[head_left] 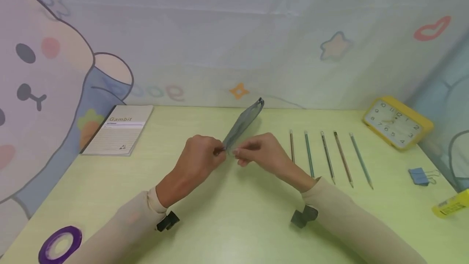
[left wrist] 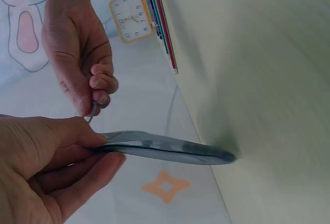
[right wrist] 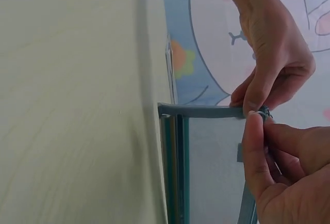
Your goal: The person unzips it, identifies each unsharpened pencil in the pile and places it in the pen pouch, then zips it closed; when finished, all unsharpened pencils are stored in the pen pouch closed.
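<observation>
A slim grey-blue zip pouch [head_left: 243, 123] with see-through sides is held up on edge over the middle of the table, slanting away to the back right. My left hand [head_left: 198, 164] pinches its near end between thumb and fingers. Close beside it, my right hand [head_left: 265, 154] pinches a small loop, apparently the zipper pull [left wrist: 94, 110], at that same end. In the right wrist view the pouch's grey edging [right wrist: 206, 111] runs to the fingertips of both hands. Thin teal and brown stripes [right wrist: 175, 172] show along its lower side; whether they are pencils inside, I cannot tell.
Several pencils [head_left: 340, 156] lie in a row on the right. Beyond them are a yellow clock [head_left: 395, 123], a blue binder clip [head_left: 419, 177] and a yellow tube-like item [head_left: 451, 205]. A notebook [head_left: 119, 131] lies back left, a purple tape roll [head_left: 60, 244] front left.
</observation>
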Motion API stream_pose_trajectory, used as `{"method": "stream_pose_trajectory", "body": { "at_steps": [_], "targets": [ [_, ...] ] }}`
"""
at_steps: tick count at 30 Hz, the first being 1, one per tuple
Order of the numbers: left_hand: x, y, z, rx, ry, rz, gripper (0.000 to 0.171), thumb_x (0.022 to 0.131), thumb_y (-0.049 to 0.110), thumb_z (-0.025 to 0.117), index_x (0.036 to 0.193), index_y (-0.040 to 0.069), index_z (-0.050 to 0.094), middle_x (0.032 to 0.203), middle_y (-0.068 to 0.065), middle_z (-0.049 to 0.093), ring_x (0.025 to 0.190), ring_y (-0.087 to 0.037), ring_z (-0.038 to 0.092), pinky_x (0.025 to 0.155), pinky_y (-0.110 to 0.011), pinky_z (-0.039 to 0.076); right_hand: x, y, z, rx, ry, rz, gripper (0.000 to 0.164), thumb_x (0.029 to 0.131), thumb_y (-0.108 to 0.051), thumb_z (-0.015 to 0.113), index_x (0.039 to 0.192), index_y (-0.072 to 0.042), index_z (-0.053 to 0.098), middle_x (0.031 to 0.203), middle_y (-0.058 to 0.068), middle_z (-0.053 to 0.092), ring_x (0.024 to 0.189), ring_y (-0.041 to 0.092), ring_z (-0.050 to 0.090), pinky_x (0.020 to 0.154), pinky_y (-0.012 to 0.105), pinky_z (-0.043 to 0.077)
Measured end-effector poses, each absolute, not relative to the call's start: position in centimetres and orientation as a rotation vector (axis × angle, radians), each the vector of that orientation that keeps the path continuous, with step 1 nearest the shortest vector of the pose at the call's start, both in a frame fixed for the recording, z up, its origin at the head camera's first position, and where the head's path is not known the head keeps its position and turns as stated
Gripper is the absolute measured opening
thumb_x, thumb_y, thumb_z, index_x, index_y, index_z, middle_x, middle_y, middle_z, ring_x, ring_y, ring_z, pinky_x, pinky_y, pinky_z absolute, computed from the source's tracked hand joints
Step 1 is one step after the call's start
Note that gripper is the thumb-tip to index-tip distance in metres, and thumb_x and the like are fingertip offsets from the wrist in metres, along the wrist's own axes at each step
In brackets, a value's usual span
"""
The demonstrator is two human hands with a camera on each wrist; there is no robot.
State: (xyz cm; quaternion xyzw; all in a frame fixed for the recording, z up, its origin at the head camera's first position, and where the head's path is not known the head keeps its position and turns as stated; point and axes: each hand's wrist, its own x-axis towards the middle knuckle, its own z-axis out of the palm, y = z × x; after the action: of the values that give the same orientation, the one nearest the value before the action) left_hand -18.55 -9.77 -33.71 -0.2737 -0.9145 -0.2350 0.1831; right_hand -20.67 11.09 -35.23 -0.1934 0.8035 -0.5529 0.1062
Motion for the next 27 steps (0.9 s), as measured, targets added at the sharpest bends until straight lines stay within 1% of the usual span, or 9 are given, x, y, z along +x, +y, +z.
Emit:
{"method": "stream_pose_trajectory", "body": {
  "at_steps": [2,4,6,12,15,17,20,23,27],
  "targets": [
    [-18.7,-9.8,-33.9,-0.771,-2.549,-0.647,0.027,0.08,-0.006,0.066,0.059,0.011,0.064,0.053,0.005,0.043,0.053,-0.004,0.025,0.052,-0.019,0.023,-20.9,11.2,-35.2,-0.58,2.396,-1.631,0.019,0.094,-0.018,0.072,0.1,-0.002,0.078,0.092,0.019,0.078,0.074,0.016,0.075,0.081,0.032,0.059],
    [-18.8,-9.9,-34.1,-0.784,-2.507,-0.631,0.016,0.08,-0.005,0.068,0.074,0.006,0.077,0.058,0.001,0.06,0.051,-0.003,0.032,0.052,-0.018,0.027,-21.2,11.3,-35.2,-0.595,2.437,-1.625,0.015,0.094,-0.018,0.072,0.098,-0.005,0.079,0.087,0.014,0.078,0.074,0.016,0.075,0.08,0.032,0.059],
    [-19.0,-10.0,-34.3,-0.806,-2.47,-0.618,0.014,0.08,-0.004,0.07,0.082,0.004,0.081,0.065,-0.004,0.069,0.051,-0.003,0.039,0.053,-0.018,0.033,-21.6,11.3,-35.2,-0.617,2.49,-1.602,0.013,0.094,-0.019,0.072,0.096,-0.008,0.08,0.082,0.008,0.078,0.073,0.015,0.075,0.079,0.032,0.059],
    [-20.0,-10.7,-34.8,-0.848,-2.423,-0.58,0.01,0.081,-0.001,0.074,0.086,0.004,0.081,0.077,-0.007,0.077,0.061,-0.009,0.065,0.058,-0.023,0.05,-22.9,11.7,-35.2,-0.661,2.631,-1.544,0.013,0.093,-0.019,0.072,0.094,-0.008,0.08,0.078,0.006,0.078,0.07,0.013,0.075,0.075,0.033,0.059],
    [-20.6,-11.1,-34.7,-0.818,-2.443,-0.615,0.011,0.082,0.002,0.075,0.09,0.004,0.082,0.081,-0.008,0.079,0.067,-0.014,0.072,0.06,-0.027,0.054,-23.9,12.5,-35.2,-0.614,2.692,-1.525,0.014,0.093,-0.019,0.073,0.095,-0.007,0.081,0.079,0.008,0.078,0.07,0.014,0.075,0.074,0.033,0.059],
    [-21.0,-11.5,-34.7,-0.794,-2.455,-0.664,0.012,0.082,0.002,0.076,0.092,0.003,0.082,0.084,-0.01,0.079,0.071,-0.017,0.075,0.063,-0.03,0.057,-24.7,13.2,-35.3,-0.567,2.727,-1.502,0.016,0.094,-0.02,0.072,0.096,-0.006,0.08,0.08,0.008,0.078,0.07,0.014,0.075,0.075,0.034,0.059],
    [-21.8,-12.0,-34.9,-0.788,-2.463,-0.731,0.013,0.082,0.002,0.076,0.094,0.001,0.081,0.086,-0.012,0.079,0.074,-0.021,0.077,0.067,-0.034,0.06,-25.8,14.7,-35.7,-0.505,2.742,-1.473,0.019,0.094,-0.02,0.072,0.098,-0.003,0.079,0.083,0.011,0.079,0.071,0.016,0.076,0.079,0.041,0.06],
    [-22.6,-12.7,-35.3,-0.786,-2.477,-0.776,0.014,0.082,0.002,0.077,0.095,0.0,0.081,0.088,-0.014,0.079,0.075,-0.022,0.078,0.067,-0.035,0.06,-26.8,16.3,-36.0,-0.466,2.757,-1.426,0.022,0.095,-0.018,0.071,0.101,0.001,0.078,0.086,0.013,0.078,0.074,0.022,0.077,0.082,0.048,0.059],
    [-23.6,-13.6,-35.7,-0.752,-2.492,-0.814,0.014,0.083,0.002,0.075,0.096,0.0,0.081,0.087,-0.014,0.079,0.074,-0.023,0.077,0.066,-0.035,0.06,-27.7,18.4,-36.2,-0.426,2.814,-1.362,0.023,0.096,-0.018,0.069,0.104,0.002,0.077,0.087,0.014,0.078,0.077,0.027,0.077,0.083,0.045,0.059]
  ]
}}
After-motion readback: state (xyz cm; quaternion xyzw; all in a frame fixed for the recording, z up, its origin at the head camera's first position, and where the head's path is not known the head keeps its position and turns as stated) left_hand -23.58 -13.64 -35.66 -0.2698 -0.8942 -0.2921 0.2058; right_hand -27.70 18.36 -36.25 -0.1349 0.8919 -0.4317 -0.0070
